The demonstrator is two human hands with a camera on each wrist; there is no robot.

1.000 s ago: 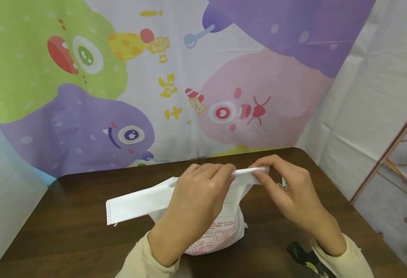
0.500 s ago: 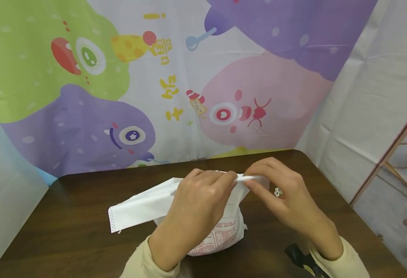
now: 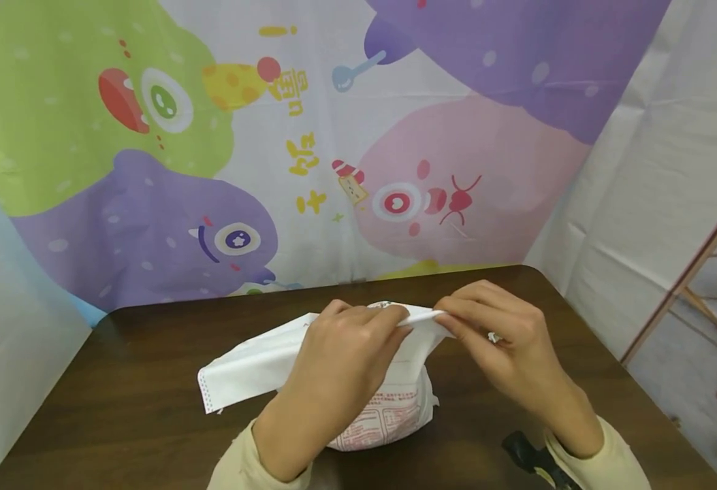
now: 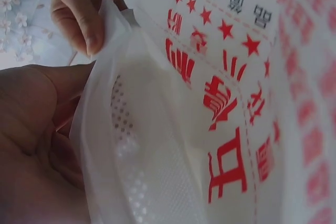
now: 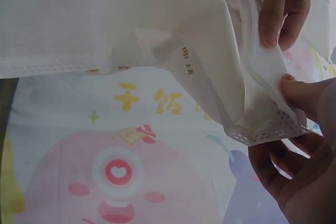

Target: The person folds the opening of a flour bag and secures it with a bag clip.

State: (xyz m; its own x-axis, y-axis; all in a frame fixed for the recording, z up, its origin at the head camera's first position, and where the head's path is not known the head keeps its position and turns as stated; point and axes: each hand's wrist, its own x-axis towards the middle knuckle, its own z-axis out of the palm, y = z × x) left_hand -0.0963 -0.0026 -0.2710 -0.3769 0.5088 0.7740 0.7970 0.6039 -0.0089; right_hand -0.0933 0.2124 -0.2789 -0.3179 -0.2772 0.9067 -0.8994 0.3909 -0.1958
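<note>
A white bag (image 3: 389, 415) with red print stands on the table, its lower part bulging. Its folded top edge stretches left as a flat strip (image 3: 242, 384) with a dotted seam at the end. My left hand (image 3: 348, 367) grips this edge near the middle, palm side hidden in the head view. Close on its right, my right hand (image 3: 511, 340), with a ring on one finger, pinches the same edge between thumb and fingers. In the right wrist view, the bag's perforated corner (image 5: 268, 132) lies at the right hand's fingers. Large red characters and stars cover the bag's face (image 4: 226, 103).
A black object (image 3: 520, 452) with a yellowish patch, partly hidden by the right sleeve, lies on the dark wooden table (image 3: 131, 395). Behind the table hangs a cartoon-printed cloth (image 3: 327, 238). A flower-patterned panel (image 3: 701, 340) stands at the right.
My right hand has shifted along the bag's top edge towards my left hand and slightly down. The strip's left end has dropped a little. Both hands still hold the edge.
</note>
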